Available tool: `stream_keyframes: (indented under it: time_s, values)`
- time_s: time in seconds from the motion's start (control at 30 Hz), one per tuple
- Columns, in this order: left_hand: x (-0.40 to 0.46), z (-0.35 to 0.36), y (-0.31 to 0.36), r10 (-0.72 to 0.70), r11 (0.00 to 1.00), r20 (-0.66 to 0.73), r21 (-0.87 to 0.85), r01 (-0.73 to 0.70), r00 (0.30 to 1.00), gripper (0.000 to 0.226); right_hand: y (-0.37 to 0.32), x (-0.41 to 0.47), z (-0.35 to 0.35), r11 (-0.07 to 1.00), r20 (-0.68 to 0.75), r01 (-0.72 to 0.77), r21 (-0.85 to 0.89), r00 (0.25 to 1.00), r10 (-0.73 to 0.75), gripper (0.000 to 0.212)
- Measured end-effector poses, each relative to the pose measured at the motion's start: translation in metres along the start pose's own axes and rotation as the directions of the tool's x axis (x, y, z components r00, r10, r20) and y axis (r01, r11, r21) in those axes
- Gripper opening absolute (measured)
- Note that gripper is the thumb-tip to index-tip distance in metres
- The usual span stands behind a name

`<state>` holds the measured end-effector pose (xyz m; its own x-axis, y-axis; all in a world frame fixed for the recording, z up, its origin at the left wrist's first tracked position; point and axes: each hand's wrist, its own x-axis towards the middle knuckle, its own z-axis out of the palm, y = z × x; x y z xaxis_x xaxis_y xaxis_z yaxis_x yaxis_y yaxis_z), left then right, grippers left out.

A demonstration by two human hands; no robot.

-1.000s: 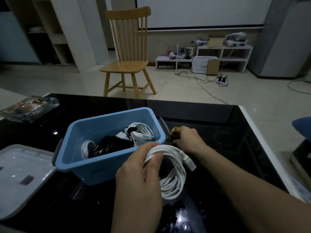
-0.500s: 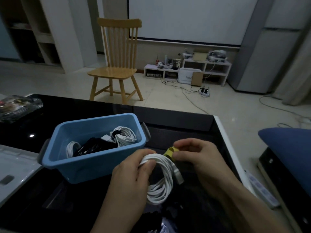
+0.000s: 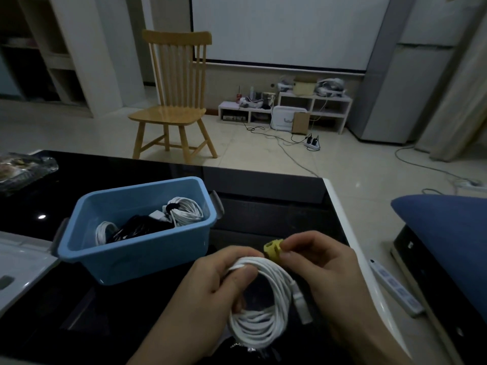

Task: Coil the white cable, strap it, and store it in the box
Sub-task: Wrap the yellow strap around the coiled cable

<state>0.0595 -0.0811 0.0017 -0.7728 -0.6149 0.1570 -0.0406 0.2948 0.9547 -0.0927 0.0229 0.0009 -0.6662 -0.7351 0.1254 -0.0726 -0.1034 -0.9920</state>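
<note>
My left hand (image 3: pixel 213 283) grips the top of a coiled white cable (image 3: pixel 259 320), thumb pressed over the strands; the coil hangs below with its white plug (image 3: pixel 300 301) on the right side. My right hand (image 3: pixel 324 267) pinches a small yellow strap (image 3: pixel 272 250) just above the coil's top. The blue box (image 3: pixel 131 248) stands on the black table to the left of my hands. It holds a strapped white cable bundle (image 3: pixel 184 210), a black cable and another white coil.
The box's grey-white lid (image 3: pixel 18 262) lies at the left edge. A clear plastic packet (image 3: pixel 23 168) sits at the far left of the table (image 3: pixel 263 206). A white power strip (image 3: pixel 395 288) lies on the floor to the right, beside a blue cushion (image 3: pixel 445 222). A wooden chair (image 3: pixel 174 101) stands beyond.
My right hand picked the yellow strap up from the table beside the box and brought it to the top of the coil. The view shifted to the right.
</note>
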Motion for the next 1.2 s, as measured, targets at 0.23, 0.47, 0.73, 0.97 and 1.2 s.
stream_keyframes:
  time_s: [0.23, 0.47, 0.73, 0.97, 1.2]
  values:
    - [0.001, 0.006, -0.005, -0.001, 1.000, -0.029, -0.013, 0.000, 1.000, 0.018, 0.001, 0.002, -0.004, 0.999, 0.055, 0.042, -0.033, 0.998, -0.040, 0.018]
    - [0.002, 0.013, -0.009, -0.030, 0.998, -0.073, 0.059, 0.034, 0.997, 0.016, -0.014, 0.002, -0.008, 0.989, -0.038, 0.115, 0.088, 0.993, -0.112, 0.022]
    - [0.004, 0.027, -0.010, -0.094, 0.995, -0.175, 0.001, 0.096, 0.980, 0.016, -0.016, -0.009, 0.003, 0.983, 0.177, 0.179, -0.030, 0.969, -0.171, 0.037]
    - [0.004, 0.023, -0.009, -0.144, 0.989, -0.217, -0.060, 0.134, 0.965, 0.017, -0.013, -0.012, 0.009, 0.895, 0.266, 0.334, -0.295, 0.929, -0.258, 0.044]
    - [0.003, 0.022, -0.005, -0.147, 0.988, -0.242, 0.001, 0.152, 0.959, 0.025, -0.002, -0.013, 0.015, 0.604, 0.333, 0.574, -0.553, 0.817, -0.471, 0.045]
